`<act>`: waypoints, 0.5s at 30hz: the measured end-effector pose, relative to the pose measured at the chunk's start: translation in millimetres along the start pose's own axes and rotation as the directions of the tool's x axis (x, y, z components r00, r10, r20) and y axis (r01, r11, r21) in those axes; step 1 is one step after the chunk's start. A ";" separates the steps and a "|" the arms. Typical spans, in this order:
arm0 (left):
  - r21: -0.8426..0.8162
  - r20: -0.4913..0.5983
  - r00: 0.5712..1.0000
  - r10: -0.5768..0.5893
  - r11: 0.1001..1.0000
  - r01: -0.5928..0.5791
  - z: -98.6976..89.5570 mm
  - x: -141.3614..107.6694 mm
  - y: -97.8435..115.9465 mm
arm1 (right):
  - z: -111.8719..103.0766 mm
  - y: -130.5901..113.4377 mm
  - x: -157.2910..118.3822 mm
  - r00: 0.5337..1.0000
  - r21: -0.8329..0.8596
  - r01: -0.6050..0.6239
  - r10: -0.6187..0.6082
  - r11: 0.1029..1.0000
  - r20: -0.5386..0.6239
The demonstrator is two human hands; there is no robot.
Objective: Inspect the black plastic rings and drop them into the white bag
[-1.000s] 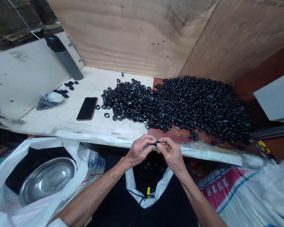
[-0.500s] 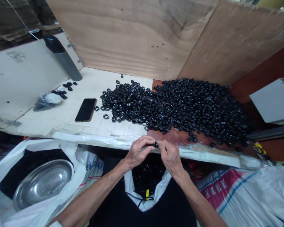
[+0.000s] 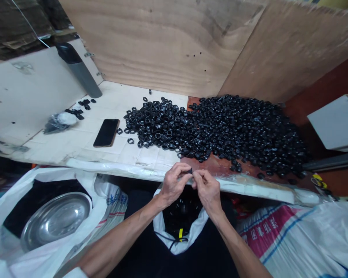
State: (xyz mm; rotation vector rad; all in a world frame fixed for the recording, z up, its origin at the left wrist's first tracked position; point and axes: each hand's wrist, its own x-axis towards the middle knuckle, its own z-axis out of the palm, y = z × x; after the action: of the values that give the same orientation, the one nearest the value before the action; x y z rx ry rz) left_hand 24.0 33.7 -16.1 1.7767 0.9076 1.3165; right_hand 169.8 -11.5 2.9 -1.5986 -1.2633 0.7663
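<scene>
My left hand [image 3: 175, 182] pinches a small black plastic ring [image 3: 189, 171] between thumb and fingers, just in front of the table's edge. Close beside it, the fingertips of my right hand [image 3: 207, 189] are pressed together at the ring's right end; what they grip is hidden. Below both hands a white bag [image 3: 159, 226] with a dark drawstring and a yellow tag hangs open, with black pieces inside. Beyond the hands, a big heap of black rings [image 3: 220, 127] covers the middle and right of the table.
A phone [image 3: 106, 133], a grey bottle [image 3: 82, 75] and a small plastic bag [image 3: 60, 121] sit on the table's left. A metal bowl [image 3: 58, 220] lies in a white sack at lower left. Printed sacks [image 3: 307, 231] stand at lower right; a white box [image 3: 336, 123] stands above them.
The fingers of my right hand have curled in more, and the black ring shows slightly higher in my left hand. A dark rounded shape now shows in the bag's opening. The view has shifted slightly.
</scene>
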 end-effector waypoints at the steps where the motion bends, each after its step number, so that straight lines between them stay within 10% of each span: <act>1: 0.045 -0.047 0.999 0.015 0.999 -0.013 0.8 4.0 -2.0 | -0.4 1.1 0.7 0.998 0.045 -0.039 0.041 0.998 -0.052; 5: 0.114 -0.061 0.990 -0.124 0.985 0.131 -20.7 23.0 -20.0 | -23.1 8.6 -8.6 0.982 0.153 -0.039 0.066 0.987 -0.177; 8: 0.092 -0.073 0.979 -0.190 0.976 0.196 -42.8 26.7 -35.2 | -43.4 29.8 -32.8 0.981 0.140 -0.165 0.148 0.976 0.124; 12: 0.038 -0.043 0.983 -0.180 0.983 0.182 -47.8 21.4 -38.1 | -42.9 80.7 -67.9 0.814 -0.006 -0.297 0.256 0.955 0.521; 15: 0.008 -0.024 0.984 -0.176 0.984 0.176 -43.2 20.2 -34.9 | -26.3 118.8 -74.8 0.920 -0.129 -0.152 0.188 0.980 0.345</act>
State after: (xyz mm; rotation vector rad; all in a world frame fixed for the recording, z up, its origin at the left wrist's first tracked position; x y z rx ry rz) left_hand -17.2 74.2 -28.5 1.6505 1.0605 1.2231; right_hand 217.4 -95.5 -102.3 -1.7187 -1.4475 1.1599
